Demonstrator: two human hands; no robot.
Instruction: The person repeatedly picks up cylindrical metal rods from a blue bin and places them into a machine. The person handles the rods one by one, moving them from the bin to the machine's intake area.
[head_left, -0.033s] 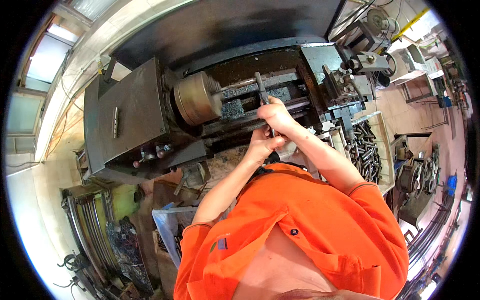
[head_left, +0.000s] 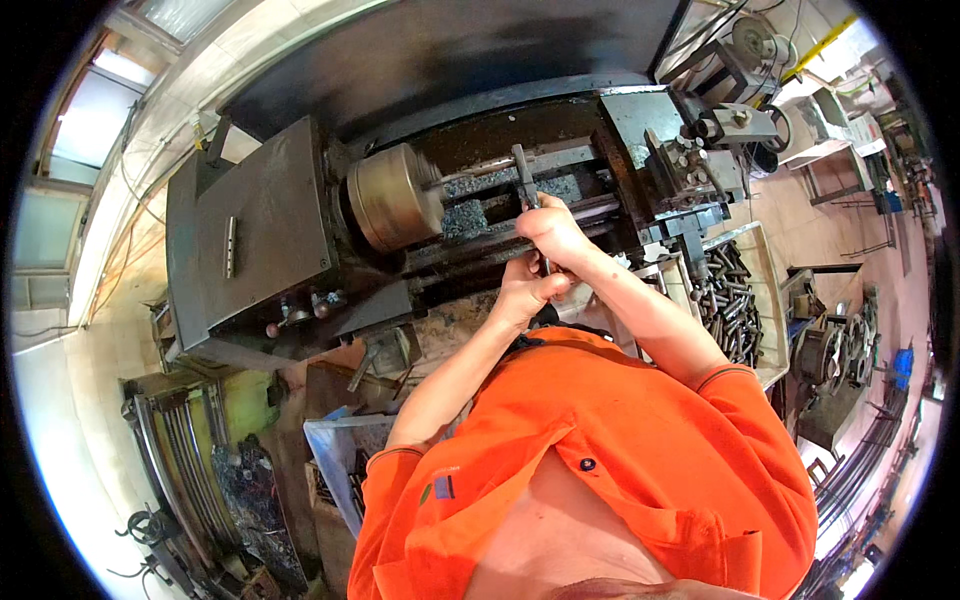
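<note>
Both my hands are closed on a long, narrow metal tool [head_left: 527,185]; its exact kind is unclear. My right hand [head_left: 553,233] wraps round its middle, ahead of my left hand [head_left: 528,292], which grips the near end close to my waist. The tool's far end lies at a thin metal rod [head_left: 489,167] that sticks out from the lathe chuck [head_left: 395,198]. Blur on the jaw side of the chuck suggests that it is turning. My fingers hide much of the tool, and whether its tip touches the rod cannot be made out.
The lathe headstock [head_left: 262,225] with its levers fills the left side. Metal chips [head_left: 463,219] lie on the bed below the rod. Right of my hands stand the carriage [head_left: 685,165] and a tray [head_left: 768,300] of short metal rods. A plastic-lined bin [head_left: 335,440] sits beside my left elbow.
</note>
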